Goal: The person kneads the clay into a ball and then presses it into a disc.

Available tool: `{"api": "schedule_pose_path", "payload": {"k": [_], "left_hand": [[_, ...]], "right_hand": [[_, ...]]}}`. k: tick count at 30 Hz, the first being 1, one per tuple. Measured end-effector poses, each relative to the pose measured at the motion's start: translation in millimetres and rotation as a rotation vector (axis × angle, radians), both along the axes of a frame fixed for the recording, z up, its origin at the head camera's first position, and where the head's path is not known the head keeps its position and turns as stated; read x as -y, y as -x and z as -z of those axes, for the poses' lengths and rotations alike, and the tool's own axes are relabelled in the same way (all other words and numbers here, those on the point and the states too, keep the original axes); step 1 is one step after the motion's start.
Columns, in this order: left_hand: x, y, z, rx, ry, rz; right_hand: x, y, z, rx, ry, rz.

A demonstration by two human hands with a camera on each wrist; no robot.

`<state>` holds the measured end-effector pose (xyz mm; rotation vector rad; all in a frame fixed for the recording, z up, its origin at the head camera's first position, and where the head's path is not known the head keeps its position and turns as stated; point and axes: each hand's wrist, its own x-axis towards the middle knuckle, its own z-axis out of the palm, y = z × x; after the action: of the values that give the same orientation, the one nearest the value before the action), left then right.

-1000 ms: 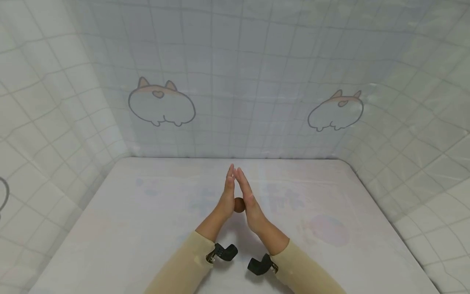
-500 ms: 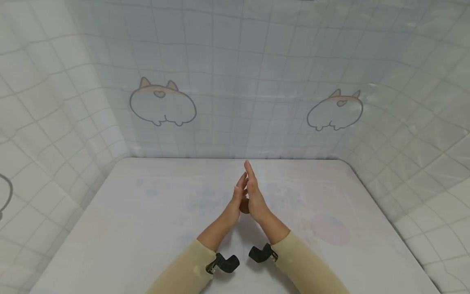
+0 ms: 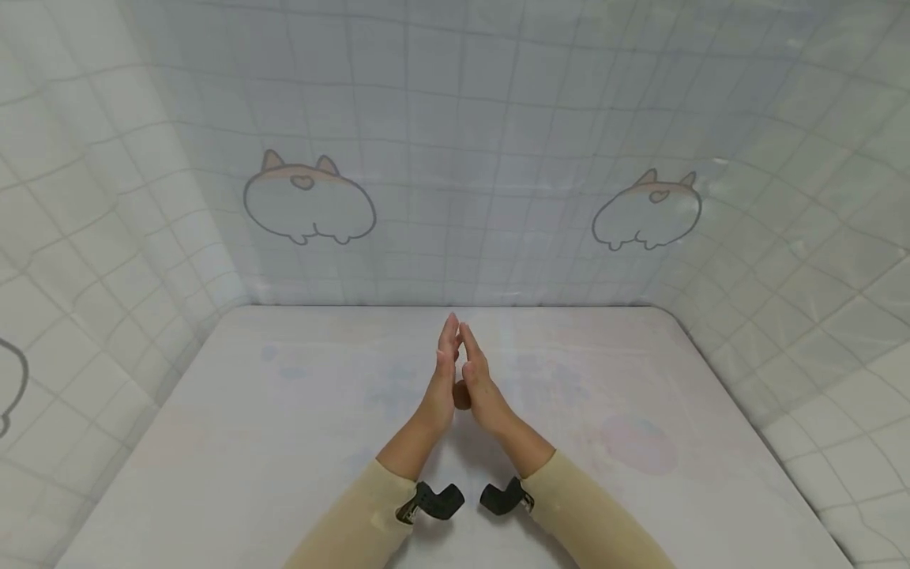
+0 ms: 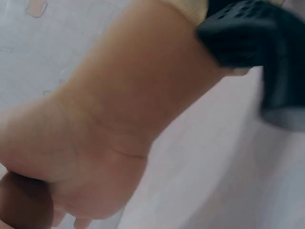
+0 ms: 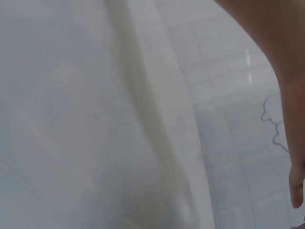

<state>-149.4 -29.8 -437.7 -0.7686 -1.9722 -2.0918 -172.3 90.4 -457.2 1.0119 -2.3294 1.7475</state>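
A smooth brown ball (image 3: 461, 397) is pressed between the two palms, over the middle of the table. My left hand (image 3: 439, 391) lies along its left side with straight fingers pointing forward. From the other side, my right hand (image 3: 485, 393) presses on it, also with straight fingers. The fingertips of both hands lean together ahead of the ball, like a roof. In the left wrist view, the brown ball (image 4: 26, 202) sits against the left palm (image 4: 90, 162), partly cut off by the frame. The right wrist view catches only the edge of the right hand (image 5: 296, 143).
A white table (image 3: 284, 427) with faint pastel prints lies under the hands. Grid-patterned sheets (image 3: 483, 182) with cartoon animal drawings hang behind it and at both sides. Black wrist cameras (image 3: 439, 501) stick out from the beige sleeves (image 3: 355, 518).
The hands slide against each other: half a second ago the right reached further forward, now the left does slightly. Both hands and the ball shifted right, then back left.
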Motion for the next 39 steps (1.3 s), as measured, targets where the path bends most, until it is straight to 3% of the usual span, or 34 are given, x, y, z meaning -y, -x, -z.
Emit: {"api": "schedule_pose_path", "payload": {"k": [6,10,16,20,24,27,31,35,39], "left_hand": [[2.8,6.5,-0.4,0.018,0.080,-0.084],[4.2,10.5,3.0,0.066,0.120,-0.085],[0.1,12.7,10.5,0.101,0.221,-0.047],[-4.5,8.8,12.6,0.152,0.257,0.002],[-7.6,4.0,13.1,0.171,0.287,0.060],[-9.2,1.2,13.6,0.158,0.279,0.109],[-10.6,-0.1,13.7,0.114,0.196,0.142],[-10.7,1.9,12.7,0.043,0.125,0.130],[-10.5,4.0,10.5,-0.019,0.122,0.075]], "right_hand": [[2.5,-9.2,-0.4,-0.098,0.110,-0.120],[2.2,-15.9,-5.1,-0.126,0.142,-0.168],[-2.4,-17.4,-15.9,-0.134,0.142,-0.083],[-6.8,-9.5,-21.6,-0.155,0.137,-0.018],[-11.6,1.2,-25.9,-0.110,0.148,0.037],[-13.8,8.4,-25.8,-0.063,0.158,0.058],[-13.4,15.7,-21.0,0.017,0.168,0.044],[-11.3,19.8,-11.7,0.111,0.144,0.021],[-9.3,19.9,-1.2,0.139,0.114,-0.007]]}}
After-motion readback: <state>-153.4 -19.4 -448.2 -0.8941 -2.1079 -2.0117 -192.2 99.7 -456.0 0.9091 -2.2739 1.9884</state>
